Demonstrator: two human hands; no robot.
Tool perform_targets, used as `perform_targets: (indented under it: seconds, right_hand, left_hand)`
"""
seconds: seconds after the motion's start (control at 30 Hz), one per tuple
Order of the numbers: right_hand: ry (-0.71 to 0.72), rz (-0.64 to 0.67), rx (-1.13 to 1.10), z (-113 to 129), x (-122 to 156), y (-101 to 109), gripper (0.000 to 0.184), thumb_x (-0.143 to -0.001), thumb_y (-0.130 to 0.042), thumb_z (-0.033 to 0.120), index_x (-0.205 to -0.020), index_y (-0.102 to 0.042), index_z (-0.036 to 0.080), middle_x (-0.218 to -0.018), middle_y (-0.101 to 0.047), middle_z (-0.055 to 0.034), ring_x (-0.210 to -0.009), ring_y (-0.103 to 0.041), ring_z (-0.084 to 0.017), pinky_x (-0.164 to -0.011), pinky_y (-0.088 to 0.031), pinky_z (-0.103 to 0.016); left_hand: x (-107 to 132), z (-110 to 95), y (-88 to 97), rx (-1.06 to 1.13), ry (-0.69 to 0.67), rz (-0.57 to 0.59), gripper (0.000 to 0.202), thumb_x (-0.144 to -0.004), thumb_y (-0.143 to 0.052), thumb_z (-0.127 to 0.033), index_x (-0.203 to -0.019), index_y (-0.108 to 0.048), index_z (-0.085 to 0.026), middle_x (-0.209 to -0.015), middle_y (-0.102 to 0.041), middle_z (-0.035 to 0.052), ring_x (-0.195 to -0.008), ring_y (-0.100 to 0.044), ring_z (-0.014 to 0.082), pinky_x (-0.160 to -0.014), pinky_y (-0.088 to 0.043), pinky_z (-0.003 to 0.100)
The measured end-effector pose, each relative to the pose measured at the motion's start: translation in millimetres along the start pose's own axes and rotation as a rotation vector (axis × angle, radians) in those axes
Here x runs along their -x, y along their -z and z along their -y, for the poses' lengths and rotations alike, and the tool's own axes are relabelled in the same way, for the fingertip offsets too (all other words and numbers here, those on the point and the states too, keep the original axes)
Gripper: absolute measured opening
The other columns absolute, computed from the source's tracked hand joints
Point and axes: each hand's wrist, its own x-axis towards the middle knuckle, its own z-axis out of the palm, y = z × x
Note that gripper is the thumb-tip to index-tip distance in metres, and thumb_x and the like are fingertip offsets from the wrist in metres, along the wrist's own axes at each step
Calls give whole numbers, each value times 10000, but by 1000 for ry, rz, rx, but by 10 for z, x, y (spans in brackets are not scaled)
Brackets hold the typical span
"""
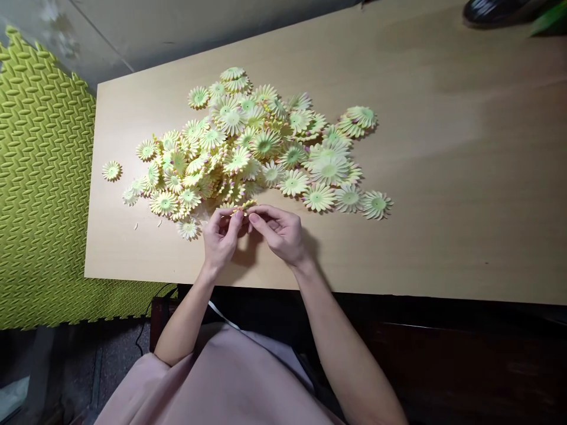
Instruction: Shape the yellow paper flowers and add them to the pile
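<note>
A heap of pale yellow-and-green fabric daisy flowers (248,147) lies spread on a light wooden table (443,177). My left hand (220,236) and my right hand (279,231) meet at the near edge of the heap, fingertips pinched together on one yellow flower piece (243,207) seen edge-on. Both hands hover just above the tabletop. Several flowers lie right beside my left hand, the closest being a single daisy (189,228).
One stray daisy (111,170) sits apart near the table's left edge. Green foam floor mats (39,195) lie left of the table. A dark object (491,10) rests at the far right corner. My lap in pink cloth (221,383) is below the near table edge.
</note>
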Motion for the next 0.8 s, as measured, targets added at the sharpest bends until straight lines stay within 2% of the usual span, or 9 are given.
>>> perform_targets:
  seconds: [0.37, 0.53, 0.8]
  right_hand:
    - [15, -72, -23, 4, 12, -47, 176, -829, -757, 369, -873, -783, 201, -778, -777, -34, -630, -724, -162, -614, -643, -276]
    - [14, -62, 8, -15, 10, -27, 213, -840, -743, 396, -890, -790, 194, -810, -789, -43, -643, -728, -169, -631, -647, -290]
    - [11, -45, 23, -43, 10, -1, 202, -854, -730, 382, -916, -793, 200, -814, -785, -44, -647, -716, -161, -621, -631, -275]
  left_hand:
    - [10, -8, -10, 21, 42, 5, 343, -834, -729, -503, -898, -631, -181, -798, -737, 29, -670, -704, 121, -644, -598, 239]
    - [7, 1, -6, 27, 49, 6, 357, -828, -734, -508, -914, -635, -176, -811, -745, 33, -696, -718, 132, -676, -615, 256]
    - [-2, -14, -7, 24, 21, 7, 345, -834, -732, -497, -902, -634, -173, -817, -751, 40, -700, -721, 128, -639, -603, 229]
